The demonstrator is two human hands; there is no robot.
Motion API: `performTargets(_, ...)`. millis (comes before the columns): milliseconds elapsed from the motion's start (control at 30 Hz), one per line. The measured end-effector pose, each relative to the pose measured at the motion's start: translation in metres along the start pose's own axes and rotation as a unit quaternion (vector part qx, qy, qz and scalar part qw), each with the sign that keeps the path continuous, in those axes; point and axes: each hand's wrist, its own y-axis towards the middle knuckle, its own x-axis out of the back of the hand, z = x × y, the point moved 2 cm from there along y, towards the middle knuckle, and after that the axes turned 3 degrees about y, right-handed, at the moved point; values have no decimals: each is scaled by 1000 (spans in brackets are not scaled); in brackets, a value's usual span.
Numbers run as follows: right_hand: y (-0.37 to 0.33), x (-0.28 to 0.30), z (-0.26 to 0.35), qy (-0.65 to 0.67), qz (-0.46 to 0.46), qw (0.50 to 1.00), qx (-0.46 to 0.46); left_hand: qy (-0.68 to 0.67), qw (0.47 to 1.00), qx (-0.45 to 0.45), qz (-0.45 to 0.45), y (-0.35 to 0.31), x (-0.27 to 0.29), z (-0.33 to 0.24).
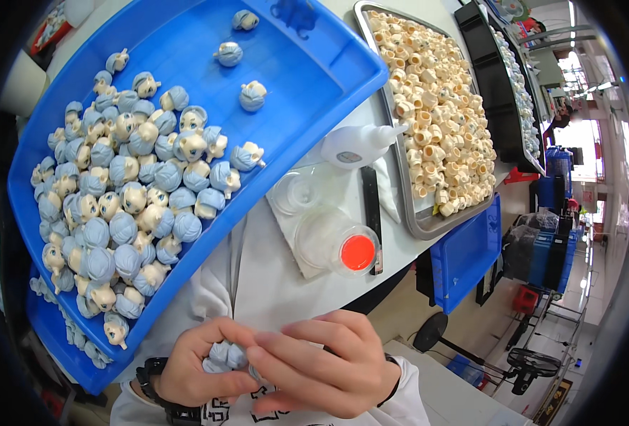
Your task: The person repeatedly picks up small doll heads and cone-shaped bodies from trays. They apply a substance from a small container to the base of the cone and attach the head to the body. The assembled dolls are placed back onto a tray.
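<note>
A small blue-haired doll head (pixel 223 355) is held near the lower edge, close to the body — gripped in the curled fingers of the left hand (pixel 190 366) and pinched from the right by the right hand (pixel 321 366), whose fingertips are closed on it. Just to the far left, a blue tray (pixel 314 85) is heaped with many like doll heads (pixel 126 199). Farther right, a white glue bottle (pixel 357 144), a clear cup with an orange disc (pixel 358 252) and a metal tray (pixel 428 226) of pale faces are seen.
</note>
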Motion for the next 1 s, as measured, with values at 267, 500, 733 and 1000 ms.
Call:
performTargets(267,-8,-6,-9,6,-45,996,81,60,997,24,34,0,0,1)
performTargets(500,-8,-11,-7,33,-213,967,135,159,984,7,75,4,-6,-3)
performTargets(733,-10,-13,-5,73,-180,971,137,219,933,-171,227,17,-16,-4)
performTargets(1000,-26,48,-52,-67,-344,937,14,-205,914,-319,141,-16,9,-2)
